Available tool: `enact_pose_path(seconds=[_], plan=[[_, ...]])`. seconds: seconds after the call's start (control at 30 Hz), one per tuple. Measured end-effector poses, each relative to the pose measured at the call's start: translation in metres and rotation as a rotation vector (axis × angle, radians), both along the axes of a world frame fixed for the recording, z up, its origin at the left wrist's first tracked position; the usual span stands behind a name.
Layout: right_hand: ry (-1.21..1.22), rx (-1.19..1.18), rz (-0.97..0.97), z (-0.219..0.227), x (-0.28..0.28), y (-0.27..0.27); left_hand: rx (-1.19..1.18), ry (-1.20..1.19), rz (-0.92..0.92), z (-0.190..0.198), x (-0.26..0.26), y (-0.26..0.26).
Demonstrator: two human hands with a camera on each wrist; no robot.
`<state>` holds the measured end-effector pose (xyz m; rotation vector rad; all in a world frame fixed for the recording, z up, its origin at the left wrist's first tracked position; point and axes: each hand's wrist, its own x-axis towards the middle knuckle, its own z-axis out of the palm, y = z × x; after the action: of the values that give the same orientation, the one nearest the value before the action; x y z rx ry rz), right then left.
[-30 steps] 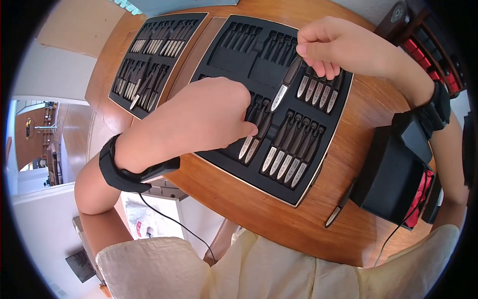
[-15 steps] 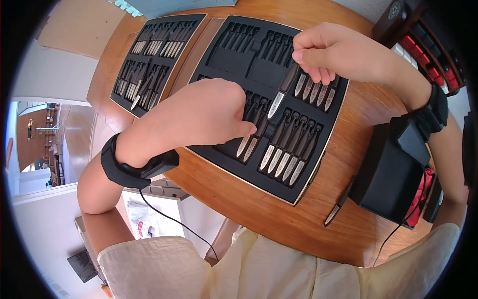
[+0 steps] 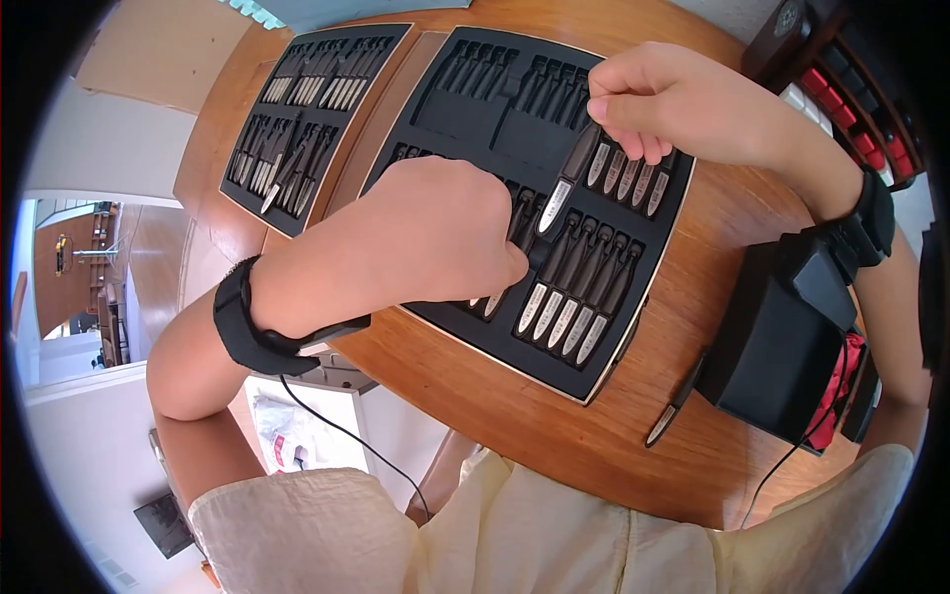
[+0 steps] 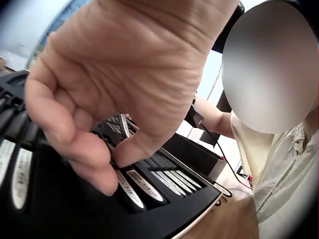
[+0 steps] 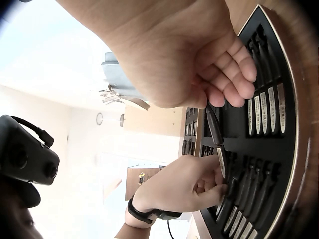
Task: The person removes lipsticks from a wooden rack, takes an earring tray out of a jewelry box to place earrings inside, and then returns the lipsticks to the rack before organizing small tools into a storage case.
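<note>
Black-handled tool [image 3: 582, 156], pinched near its far end by the right hand [image 3: 673, 104], slants over the black tray [image 3: 465, 119]. The left hand [image 3: 426, 233] curls beside labelled tools [image 4: 145, 186]; whether it grips one, I cannot tell. That small hold could slip, letting the handle swing into its neighbours.

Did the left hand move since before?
Yes, the left hand moved a little to the right over the black tray.
</note>
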<state>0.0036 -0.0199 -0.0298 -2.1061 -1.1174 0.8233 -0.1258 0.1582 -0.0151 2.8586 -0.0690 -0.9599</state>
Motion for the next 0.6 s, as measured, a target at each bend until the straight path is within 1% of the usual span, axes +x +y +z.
enact_pose_path(seconds=[0.03,0.1,0.13,0.2,0.33,0.4,0.43,0.5,0.53,0.6], plan=[[-0.002,0.006,-0.005,-0.001,0.0,0.0,0.001,0.001,0.0,0.0,0.001,0.0],[0.015,0.007,-0.001,-0.002,0.001,-0.001,0.062,-0.04,-0.108,0.001,0.002,0.001],[0.032,0.008,0.002,-0.002,0.001,-0.002,0.062,-0.039,-0.109,0.002,0.004,0.001],[0.043,0.004,-0.006,-0.002,0.0,-0.003,0.067,0.077,-0.014,0.005,0.008,0.002],[0.055,0.007,-0.017,-0.001,-0.001,-0.006,0.032,0.048,-0.038,0.004,0.007,0.008],[0.052,0.006,-0.026,0.0,-0.002,-0.007,-0.003,-0.096,-0.124,0.004,0.001,0.007],[0.047,0.003,-0.032,0.001,-0.002,-0.007,-0.003,-0.096,-0.124,0.002,-0.002,0.005],[0.046,-0.003,-0.03,0.0,-0.002,-0.007,0.046,-0.141,-0.213,-0.004,-0.008,0.003],[0.045,-0.009,-0.029,0.0,-0.002,-0.007,0.047,-0.141,-0.212,-0.006,-0.008,0.004],[0.026,-0.004,-0.006,0.0,-0.002,-0.007,0.012,-0.236,-0.23,-0.007,-0.009,0.008]])
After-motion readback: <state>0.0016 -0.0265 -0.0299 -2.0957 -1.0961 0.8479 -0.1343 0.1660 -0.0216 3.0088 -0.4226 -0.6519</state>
